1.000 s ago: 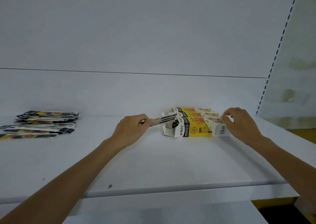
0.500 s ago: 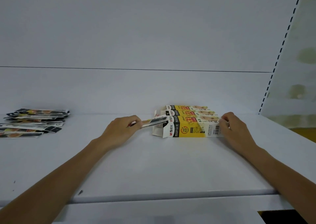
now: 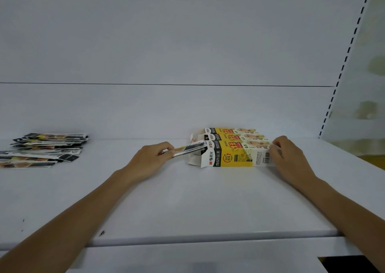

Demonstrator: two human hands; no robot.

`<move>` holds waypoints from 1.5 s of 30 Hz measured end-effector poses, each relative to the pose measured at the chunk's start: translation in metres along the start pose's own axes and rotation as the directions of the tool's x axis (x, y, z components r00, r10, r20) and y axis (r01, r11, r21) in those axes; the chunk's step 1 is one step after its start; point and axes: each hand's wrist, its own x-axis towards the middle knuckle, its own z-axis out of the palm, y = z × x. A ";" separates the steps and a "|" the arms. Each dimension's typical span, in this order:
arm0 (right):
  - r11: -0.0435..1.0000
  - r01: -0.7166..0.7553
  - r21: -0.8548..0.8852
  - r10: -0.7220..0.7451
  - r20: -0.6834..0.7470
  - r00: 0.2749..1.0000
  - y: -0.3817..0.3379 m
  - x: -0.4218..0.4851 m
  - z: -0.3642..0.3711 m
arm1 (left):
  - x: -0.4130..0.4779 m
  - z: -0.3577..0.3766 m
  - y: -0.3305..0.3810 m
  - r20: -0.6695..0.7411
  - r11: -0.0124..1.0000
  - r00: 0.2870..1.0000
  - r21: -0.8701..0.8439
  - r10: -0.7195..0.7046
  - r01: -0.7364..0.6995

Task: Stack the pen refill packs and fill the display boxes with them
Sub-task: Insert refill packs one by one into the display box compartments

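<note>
Above and behind, a plain white back panel (image 3: 166,43), crossed by one thin dark horizontal seam. Under it, a wide white shelf (image 3: 187,206) reaching from the left border to the right, with a few small dark marks near its front edge. At the far right, a slanted upright (image 3: 352,41) with a row of dark slots. Two bare forearms coming in from the lower corners. On the left part of the shelf, near the back, a loose pile of refill packs (image 3: 43,150), flat and overlapping untidily, printed black and yellow, well apart from everything else. On the right part, also near the back, three yellow display boxes (image 3: 235,136) lying side by side and touching, open flaps to the left, barcode ends to the right. Right hand (image 3: 289,158) at the barcode end of the nearest box (image 3: 233,158), fingers curled over its upper corner, gripping it. Left hand (image 3: 150,160) just left of the boxes, fingers and thumb closed around a thin bundle of refill packs (image 3: 189,149), held almost level. Far end of this bundle at the open mouth of the nearest box, touching the flap; not possible to tell how deep inside.
</note>
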 end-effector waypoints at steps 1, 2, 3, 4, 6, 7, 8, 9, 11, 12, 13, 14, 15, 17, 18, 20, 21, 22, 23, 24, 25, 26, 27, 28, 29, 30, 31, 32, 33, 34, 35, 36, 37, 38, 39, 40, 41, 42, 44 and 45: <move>1.000 0.001 -0.003 -0.001 0.000 1.000 0.000 0.000 0.000 | 0.000 0.000 0.000 -0.001 1.000 1.000 -0.003 -0.002 0.002; 1.000 0.003 -0.004 -0.003 -0.002 1.000 0.000 0.000 0.000 | 0.000 0.000 0.000 -0.001 1.000 1.000 -0.003 -0.004 0.004; 1.000 0.002 -0.006 -0.002 -0.004 1.000 0.000 0.000 0.000 | -0.001 0.000 0.000 -0.001 1.000 1.000 -0.001 -0.006 0.006; 1.000 0.002 -0.009 -0.002 -0.005 1.000 0.001 0.000 0.000 | -0.001 0.000 0.000 -0.001 1.000 1.000 0.001 -0.007 0.007; 1.000 0.004 -0.018 -0.004 -0.005 1.000 0.001 0.000 0.001 | -0.001 0.001 0.000 -0.004 1.000 1.000 0.000 -0.003 0.003; 1.000 0.006 -0.022 -0.006 -0.006 1.000 0.001 0.001 0.001 | -0.001 0.002 0.001 -0.006 1.000 1.000 0.000 0.001 -0.001; 1.000 0.008 -0.023 -0.008 -0.007 1.000 0.000 0.000 0.000 | -0.001 0.002 0.002 -0.008 1.000 1.000 0.002 0.009 -0.009; 1.000 0.007 -0.024 -0.007 -0.007 1.000 0.000 0.000 0.000 | -0.001 0.002 0.003 -0.011 1.000 1.000 0.006 0.017 -0.017; 1.000 0.006 -0.030 -0.007 -0.009 1.000 -0.001 0.000 0.000 | 0.000 0.002 0.004 -0.014 0.999 1.000 0.020 0.028 -0.027; 0.999 0.008 -0.034 -0.008 -0.011 1.000 -0.001 0.000 0.000 | 0.001 0.002 0.004 -0.013 0.999 0.999 0.028 0.032 -0.032; 0.999 0.009 -0.039 -0.009 -0.012 1.000 -0.001 0.000 0.001 | 0.001 0.002 0.004 -0.007 0.999 0.999 0.036 0.034 -0.034; 0.999 0.007 -0.042 -0.008 -0.012 1.000 -0.001 0.000 0.001 | 0.001 0.002 0.005 0.004 0.998 0.999 0.047 0.033 -0.033; 0.999 0.004 -0.044 -0.004 -0.011 1.000 -0.001 0.000 0.001 | 0.001 0.003 0.005 0.021 0.998 0.999 0.056 0.031 -0.032; 0.999 0.003 -0.037 -0.004 -0.011 1.000 -0.001 0.000 0.001 | 0.001 0.004 0.005 0.062 0.998 0.998 0.065 0.022 -0.026; 1.000 0.004 -0.031 -0.004 -0.013 1.000 -0.001 0.000 0.001 | 0.001 0.004 0.005 0.079 0.997 0.997 0.073 0.017 -0.023; 1.000 0.005 -0.029 -0.005 -0.016 1.000 -0.002 0.000 0.000 | 0.000 0.004 0.005 0.111 0.994 0.994 0.104 0.012 -0.024; 1.000 0.005 -0.030 -0.006 -0.017 1.000 -0.002 0.000 0.000 | -0.001 0.005 0.005 0.126 0.993 0.992 0.116 0.012 -0.027; 1.000 0.007 -0.030 -0.007 -0.020 1.000 -0.002 0.000 0.000 | -0.001 0.005 0.006 0.137 0.992 0.991 0.122 0.012 -0.029; 1.000 0.008 -0.029 -0.009 -0.022 1.000 -0.002 0.000 0.000 | -0.002 0.005 0.005 0.143 0.992 0.990 0.126 0.013 -0.031; 1.000 0.009 -0.029 -0.009 -0.024 1.000 -0.002 0.000 0.000 | -0.003 0.005 0.005 0.145 0.991 0.989 0.128 0.014 -0.033; 1.000 0.008 -0.028 -0.009 -0.024 1.000 -0.002 -0.001 0.000 | -0.003 0.005 0.005 0.145 0.991 0.989 0.130 0.016 -0.035; 1.000 0.007 -0.027 -0.008 -0.024 1.000 -0.002 -0.001 0.000 | -0.004 0.005 0.004 0.143 0.991 0.989 0.131 0.020 -0.039; 1.000 0.008 -0.028 -0.009 -0.024 1.000 -0.002 -0.001 0.000 | -0.004 0.005 0.004 0.141 0.990 0.990 0.132 0.024 -0.042; 0.999 0.007 -0.031 -0.007 -0.022 1.000 -0.002 -0.001 0.000 | -0.004 0.006 0.003 0.137 0.990 0.990 0.134 0.028 -0.047; 0.999 0.006 -0.033 -0.007 -0.021 1.000 -0.002 -0.001 0.000 | -0.004 0.006 0.003 0.132 0.989 0.991 0.137 0.032 -0.050; 0.999 0.006 -0.033 -0.007 -0.020 1.000 -0.002 -0.001 0.000 | -0.004 0.007 0.003 0.126 0.989 0.991 0.139 0.036 -0.054; 0.999 0.007 -0.031 -0.008 -0.019 1.000 -0.002 -0.001 0.000 | -0.004 0.007 0.002 0.121 0.989 0.992 0.137 0.041 -0.058; 1.000 0.009 -0.029 -0.009 -0.019 1.000 -0.003 -0.001 0.000 | -0.004 0.008 0.002 0.115 0.989 0.992 0.134 0.046 -0.062; 1.000 0.010 -0.027 -0.010 -0.019 1.000 -0.003 -0.001 0.000 | -0.004 0.008 0.002 0.108 0.989 0.993 0.130 0.050 -0.064; 1.000 0.010 -0.026 -0.010 -0.021 1.000 -0.003 -0.001 -0.001 | -0.004 0.008 0.001 0.101 0.989 0.993 0.129 0.055 -0.068; 1.000 0.009 -0.023 -0.010 -0.023 1.000 -0.003 -0.001 -0.001 | -0.004 0.008 0.000 0.096 0.989 0.994 0.131 0.059 -0.072; 1.000 0.006 -0.017 -0.007 -0.023 1.000 -0.003 -0.001 -0.001 | -0.004 0.008 -0.001 0.094 0.987 0.994 0.139 0.065 -0.077; 1.000 0.004 -0.011 -0.004 -0.022 1.000 -0.003 -0.002 -0.001 | -0.004 0.008 -0.002 0.091 0.985 0.993 0.151 0.070 -0.083; 1.000 0.001 -0.006 -0.001 -0.019 1.000 -0.003 -0.002 -0.001 | -0.003 0.008 -0.004 0.088 0.981 0.993 0.172 0.077 -0.091; 1.000 -0.001 -0.002 0.001 -0.018 1.000 -0.003 -0.002 -0.001 | -0.003 0.008 -0.005 0.084 0.975 0.993 0.200 0.085 -0.101; 1.000 -0.003 -0.001 0.003 -0.017 1.000 -0.003 -0.002 -0.001 | -0.002 0.008 -0.006 0.080 0.967 0.992 0.229 0.094 -0.110; 1.000 -0.003 -0.001 0.003 -0.017 1.000 -0.004 -0.003 -0.002 | -0.001 0.008 -0.007 0.074 0.961 0.992 0.252 0.101 -0.117; 1.000 -0.001 -0.001 0.001 -0.017 1.000 -0.005 -0.004 -0.003 | -0.001 0.008 -0.007 0.068 0.955 0.992 0.271 0.109 -0.124; 1.000 0.014 -0.013 -0.015 -0.016 1.000 -0.006 -0.005 -0.004 | -0.001 0.007 -0.006 0.051 0.943 0.990 0.299 0.134 -0.143; 1.000 0.019 -0.018 -0.019 -0.015 1.000 -0.007 -0.005 -0.004 | -0.001 0.007 -0.005 0.041 0.937 0.988 0.313 0.149 -0.154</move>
